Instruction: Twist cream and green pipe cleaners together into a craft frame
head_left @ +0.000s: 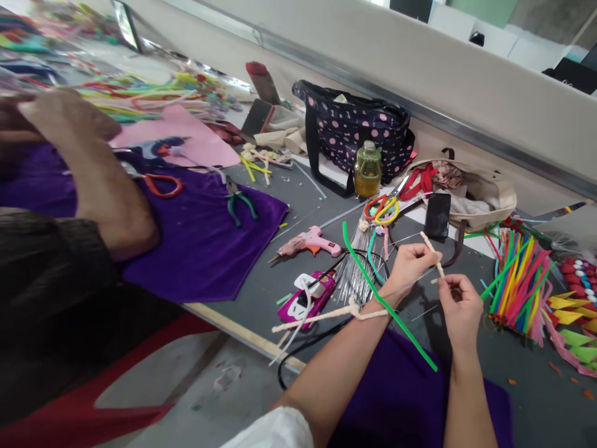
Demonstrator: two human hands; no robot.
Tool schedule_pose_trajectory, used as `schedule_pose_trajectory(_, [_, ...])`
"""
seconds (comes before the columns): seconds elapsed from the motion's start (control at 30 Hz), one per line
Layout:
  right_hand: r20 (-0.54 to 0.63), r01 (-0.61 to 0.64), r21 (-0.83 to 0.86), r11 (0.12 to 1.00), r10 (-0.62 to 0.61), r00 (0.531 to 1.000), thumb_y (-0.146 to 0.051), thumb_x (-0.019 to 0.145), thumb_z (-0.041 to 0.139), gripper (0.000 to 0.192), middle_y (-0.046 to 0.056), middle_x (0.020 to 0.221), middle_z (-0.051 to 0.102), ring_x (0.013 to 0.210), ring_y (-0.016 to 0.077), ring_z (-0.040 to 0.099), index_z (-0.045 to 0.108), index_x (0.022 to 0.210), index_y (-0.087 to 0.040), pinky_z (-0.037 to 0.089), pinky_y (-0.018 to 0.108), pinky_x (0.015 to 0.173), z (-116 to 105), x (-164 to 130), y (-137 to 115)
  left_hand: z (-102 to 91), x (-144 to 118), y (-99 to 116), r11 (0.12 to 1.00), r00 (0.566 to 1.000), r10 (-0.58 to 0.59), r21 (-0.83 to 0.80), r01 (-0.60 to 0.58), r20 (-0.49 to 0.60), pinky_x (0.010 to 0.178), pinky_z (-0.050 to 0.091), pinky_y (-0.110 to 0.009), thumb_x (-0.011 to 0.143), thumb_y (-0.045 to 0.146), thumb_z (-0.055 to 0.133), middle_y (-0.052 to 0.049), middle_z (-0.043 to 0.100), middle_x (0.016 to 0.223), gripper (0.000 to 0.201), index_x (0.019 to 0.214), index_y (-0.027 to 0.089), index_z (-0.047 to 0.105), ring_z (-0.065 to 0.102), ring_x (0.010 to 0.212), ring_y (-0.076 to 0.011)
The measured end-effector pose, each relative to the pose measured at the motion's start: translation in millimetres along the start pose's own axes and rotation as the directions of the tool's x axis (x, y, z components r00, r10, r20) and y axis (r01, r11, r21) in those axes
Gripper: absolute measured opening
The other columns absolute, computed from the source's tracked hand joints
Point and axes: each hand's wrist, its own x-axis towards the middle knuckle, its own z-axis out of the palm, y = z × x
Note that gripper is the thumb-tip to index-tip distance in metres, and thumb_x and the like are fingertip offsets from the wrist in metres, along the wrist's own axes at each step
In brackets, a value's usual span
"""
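Note:
Between the fingertips of my left hand (410, 269) is a short cream pipe cleaner (439, 269), slanting down to the right. My right hand (461, 306) pinches at its lower end, close beside the left. Across my left forearm passes a bright green pipe cleaner (359, 264). Another cream pipe cleaner (317, 319), with a knotted or twisted bend, reaches over my left wrist. Thin wires show near both hands. Behind my left hand lies a bundle of wire stems (355, 264).
A pink glue gun (310, 242), a pink power strip (312, 298) with a black cable, scissors (385, 208), a phone (437, 214) and a bottle (368, 169) surround the hands. Colourful pipe cleaners (520, 280) lie right. A co-worker's arm (102, 180) is at left, near pliers (237, 200).

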Motion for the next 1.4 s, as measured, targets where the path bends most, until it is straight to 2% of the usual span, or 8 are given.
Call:
schedule_pose_trajectory(0.1, [-0.073, 0.066, -0.138, 0.988, -0.076, 0.994, -0.041, 0.079, 0.061, 0.023, -0.001, 0.066, 0.057, 0.060, 0.0131, 0.052, 0.060, 0.073, -0.019, 0.041, 0.025, 0.061, 2, -1, 2, 0.8, -1, 1, 1.000, 1.000, 0.000, 0.003, 0.000, 0.004, 0.049, 0.022, -0.021, 0.062, 0.040, 0.077, 0.004, 0.040, 0.050, 0.044, 0.047, 0.013, 0.045, 0.029, 0.050, -0.0044])
schedule_pose_trajectory(0.17, [-0.064, 0.048, -0.152, 0.987, -0.059, 0.996, -0.042, 0.079, 0.061, 0.025, -0.002, 0.062, 0.055, 0.056, 0.0126, 0.050, 0.059, 0.070, -0.019, 0.040, 0.025, 0.058, 2, 0, 4, 0.8, -1, 1, 1.000, 1.000, -0.001, 0.014, 0.001, 0.006, 0.049, 0.022, -0.021, 0.062, 0.040, 0.076, 0.004, 0.040, 0.050, 0.044, 0.047, 0.013, 0.045, 0.029, 0.050, -0.0045])
schedule_pose_trajectory(0.3, [0.079, -0.121, 0.055, 0.991, 0.116, 0.990, -0.048, 0.078, 0.060, 0.035, -0.004, 0.050, 0.050, 0.048, 0.0109, 0.044, 0.057, 0.059, -0.018, 0.033, 0.024, 0.049, 2, 1, 5, 0.6, -1, 2, 0.999, 1.000, 0.006, 0.039, -0.007, 0.003, 0.049, 0.022, -0.021, 0.062, 0.039, 0.076, 0.005, 0.039, 0.049, 0.043, 0.047, 0.013, 0.045, 0.029, 0.050, -0.0045])
schedule_pose_trajectory(0.4, [0.150, -0.255, 0.226, 0.940, 0.225, 0.963, -0.049, 0.074, 0.064, 0.037, -0.003, 0.049, 0.055, 0.047, 0.0108, 0.047, 0.060, 0.056, -0.017, 0.036, 0.024, 0.049, 4, 3, 6, 0.8, -1, 1, 0.999, 1.000, 0.016, 0.050, -0.017, 0.003, 0.049, 0.023, -0.022, 0.064, 0.039, 0.075, 0.004, 0.040, 0.049, 0.042, 0.048, 0.013, 0.046, 0.029, 0.050, -0.0046])
schedule_pose_trajectory(0.67, [0.318, -0.508, 0.474, 0.719, 0.398, 0.860, -0.042, 0.067, 0.072, 0.028, -0.002, 0.046, 0.058, 0.041, 0.0090, 0.051, 0.065, 0.058, -0.016, 0.041, 0.021, 0.046, 5, 5, 5, 0.8, -2, 0, 0.998, 1.000, 0.011, 0.060, -0.011, -0.004, 0.049, 0.024, -0.022, 0.063, 0.039, 0.075, 0.004, 0.043, 0.050, 0.039, 0.049, 0.013, 0.049, 0.030, 0.050, -0.0048])
schedule_pose_trajectory(1.1, [0.505, -0.637, 0.606, 0.477, 0.388, 0.771, -0.036, 0.069, 0.072, 0.023, -0.002, 0.046, 0.057, 0.044, 0.0099, 0.052, 0.063, 0.059, -0.017, 0.046, 0.021, 0.047, 4, 5, 8, -0.7, -1, -3, 0.999, 1.000, 0.008, 0.052, -0.007, -0.019, 0.050, 0.026, -0.021, 0.063, 0.039, 0.076, 0.003, 0.047, 0.051, 0.038, 0.049, 0.013, 0.053, 0.034, 0.051, -0.0052])
schedule_pose_trajectory(1.3, [0.673, -0.759, 0.607, 0.237, 0.355, 0.649, -0.036, 0.069, 0.072, 0.020, -0.005, 0.046, 0.050, 0.046, 0.0092, 0.045, 0.065, 0.063, -0.018, 0.043, 0.022, 0.045, 2, 7, 11, -1.7, -1, -1, 0.998, 0.998, 0.002, 0.056, 0.002, -0.057, 0.050, 0.027, -0.021, 0.061, 0.039, 0.076, 0.002, 0.049, 0.050, 0.036, 0.049, 0.012, 0.055, 0.035, 0.049, -0.0050])
schedule_pose_trajectory(1.4, [0.721, -0.787, 0.599, 0.152, 0.325, 0.612, -0.037, 0.070, 0.071, 0.020, -0.004, 0.049, 0.053, 0.049, 0.0095, 0.047, 0.070, 0.071, -0.017, 0.045, 0.023, 0.049, 1, 7, 13, -1.7, -1, 2, 0.999, 0.996, -0.002, 0.049, 0.006, -0.087, 0.051, 0.029, -0.021, 0.061, 0.037, 0.076, 0.001, 0.052, 0.051, 0.033, 0.051, 0.012, 0.058, 0.038, 0.050, -0.0058])
